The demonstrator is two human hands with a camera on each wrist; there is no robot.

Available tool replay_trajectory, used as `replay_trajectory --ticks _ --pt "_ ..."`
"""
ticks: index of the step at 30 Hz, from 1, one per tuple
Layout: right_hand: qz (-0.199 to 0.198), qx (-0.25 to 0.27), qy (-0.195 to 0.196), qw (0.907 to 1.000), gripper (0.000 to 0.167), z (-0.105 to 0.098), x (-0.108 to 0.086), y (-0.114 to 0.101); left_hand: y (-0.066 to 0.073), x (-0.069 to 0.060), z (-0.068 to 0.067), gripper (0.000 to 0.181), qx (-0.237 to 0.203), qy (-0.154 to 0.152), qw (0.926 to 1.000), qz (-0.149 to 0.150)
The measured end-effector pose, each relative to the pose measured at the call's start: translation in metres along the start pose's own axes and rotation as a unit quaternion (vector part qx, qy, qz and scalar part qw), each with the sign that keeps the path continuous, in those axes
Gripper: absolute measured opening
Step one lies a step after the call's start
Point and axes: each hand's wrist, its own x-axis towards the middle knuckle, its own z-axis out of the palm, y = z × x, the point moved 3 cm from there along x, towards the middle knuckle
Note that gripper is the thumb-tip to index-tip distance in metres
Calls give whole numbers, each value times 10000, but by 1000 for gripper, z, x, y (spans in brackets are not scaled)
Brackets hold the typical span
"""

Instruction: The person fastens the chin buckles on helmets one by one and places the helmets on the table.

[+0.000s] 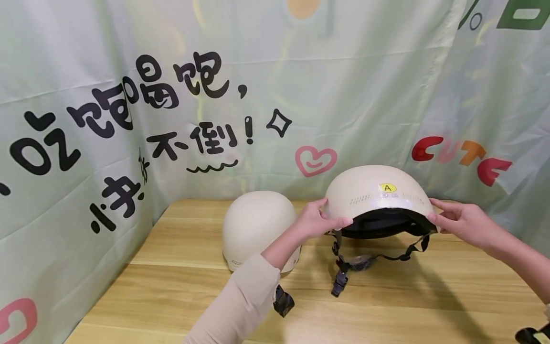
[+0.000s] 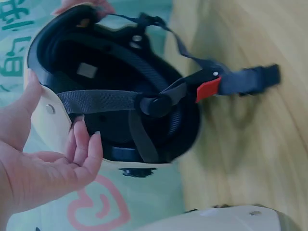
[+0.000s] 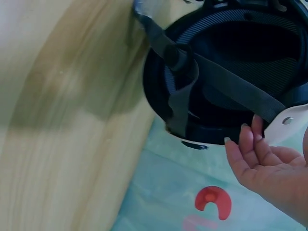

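A cream helmet (image 1: 374, 191) with a yellow "A" sticker is held above the table between both hands. My left hand (image 1: 318, 220) grips its left rim, thumb outside and fingers curled under the edge in the left wrist view. On the opposite side, my right hand (image 1: 466, 222) pinches the right rim. The black lining (image 2: 120, 62) shows from below in the left wrist view. A dark chin strap (image 1: 339, 282) hangs beneath the helmet, and a red tab (image 2: 208, 90) is visible by its buckle. The second cream helmet (image 1: 258, 224) sits on the table, partly behind my left forearm.
The wooden table (image 1: 193, 267) extends under both helmets. A pale green printed cloth (image 1: 365, 95) with black characters, a heart and "CUTE" lettering hangs behind and to the left. A black strap end (image 1: 283, 301) lies beside my left sleeve.
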Motion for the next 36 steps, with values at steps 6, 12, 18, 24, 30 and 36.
replay_trajectory --ticks 6,12,18,24,30,36 --pt "188 288 -541 9979 64 -5 4 -3 11 0 -5 76 -424 -108 9980 -446" --pt "161 573 -822 9948 62 -6 8 -5 12 1 -9 68 -466 -148 9966 -669" --pt "279 367 -663 9967 62 -6 9 -6 8 4 -10 58 -422 -123 9969 -655" --pt "119 -100 -1 9999 61 0 5 0 4 3 -10 52 83 118 9995 -294" --pt "-551 481 603 9955 60 23 -1 22 -7 0 -4 61 677 850 9939 198" --pt "-828 1498 1070 9794 73 60 -1 27 -27 0 14 79 -717 1149 9892 563"
